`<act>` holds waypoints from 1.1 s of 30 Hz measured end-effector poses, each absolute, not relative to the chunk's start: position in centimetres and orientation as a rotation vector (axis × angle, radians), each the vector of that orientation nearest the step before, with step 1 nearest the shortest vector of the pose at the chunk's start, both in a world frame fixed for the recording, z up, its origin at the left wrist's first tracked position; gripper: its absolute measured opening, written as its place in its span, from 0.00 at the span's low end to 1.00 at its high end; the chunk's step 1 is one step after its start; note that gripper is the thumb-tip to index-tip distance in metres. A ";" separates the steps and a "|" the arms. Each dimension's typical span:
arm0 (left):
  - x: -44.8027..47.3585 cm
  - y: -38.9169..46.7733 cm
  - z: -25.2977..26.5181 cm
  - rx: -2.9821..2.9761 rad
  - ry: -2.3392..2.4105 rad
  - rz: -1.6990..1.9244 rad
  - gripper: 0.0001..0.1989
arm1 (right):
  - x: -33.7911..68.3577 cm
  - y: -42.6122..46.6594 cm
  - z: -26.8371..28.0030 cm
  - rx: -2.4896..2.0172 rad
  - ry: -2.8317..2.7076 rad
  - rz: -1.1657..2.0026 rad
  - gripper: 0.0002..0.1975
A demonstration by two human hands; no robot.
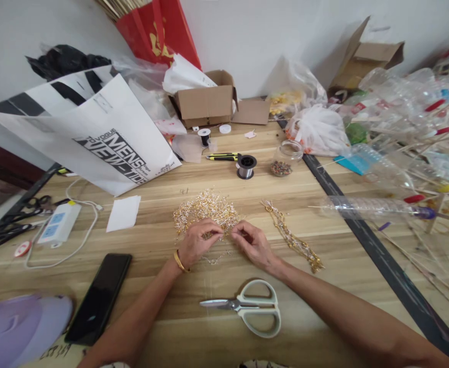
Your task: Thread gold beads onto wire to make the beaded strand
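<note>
Left hand (198, 242) and right hand (253, 246): fingertips pinched, slightly apart, at near edge of bead pile (206, 207) on wooden surface (170, 317). Anything held too fine to make out. Beaded strands (291, 236) lie beyond right hand; scissors (235, 305) nearer, blades partly open.

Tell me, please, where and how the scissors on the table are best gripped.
Grip the pale looped handles, probably coming from the right with the right hand: the scissors lie flat, with the handles on that side, while the pointed blades face left, away from that approach.
</note>
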State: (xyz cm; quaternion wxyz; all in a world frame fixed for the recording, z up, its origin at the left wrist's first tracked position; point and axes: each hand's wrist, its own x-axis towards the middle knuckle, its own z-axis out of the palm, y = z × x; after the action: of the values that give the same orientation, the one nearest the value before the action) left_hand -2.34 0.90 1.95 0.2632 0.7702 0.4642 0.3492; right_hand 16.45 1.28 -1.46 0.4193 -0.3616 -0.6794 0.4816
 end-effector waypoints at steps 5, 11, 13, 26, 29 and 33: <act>-2.4 1.0 2.0 1.987 1.216 0.936 0.03 | 16.4 1.3 -1.7 -0.909 -1.692 1.204 0.08; -2.4 1.0 1.5 1.843 1.209 0.976 0.03 | 16.4 1.3 -1.6 -0.901 -1.697 1.188 0.07; -2.4 1.0 1.5 1.827 1.205 0.972 0.03 | 16.4 1.3 -1.5 -0.902 -1.697 1.191 0.08; -1.9 0.7 1.9 1.984 1.323 0.974 0.04 | 16.4 1.3 -1.5 -0.908 -1.707 1.175 0.08; -1.9 0.7 1.8 1.991 1.322 0.984 0.04 | 16.4 1.3 -1.3 -0.903 -1.710 1.174 0.08; -1.8 0.7 1.8 1.996 1.319 0.994 0.04 | 16.4 1.3 -1.2 -0.909 -1.707 1.176 0.08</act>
State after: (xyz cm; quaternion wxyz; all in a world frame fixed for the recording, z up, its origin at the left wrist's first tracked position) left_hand -1.79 0.73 1.81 0.2721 0.7415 0.4898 0.3691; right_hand 16.41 1.27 -1.24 0.4252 -0.3635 -0.6826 0.4702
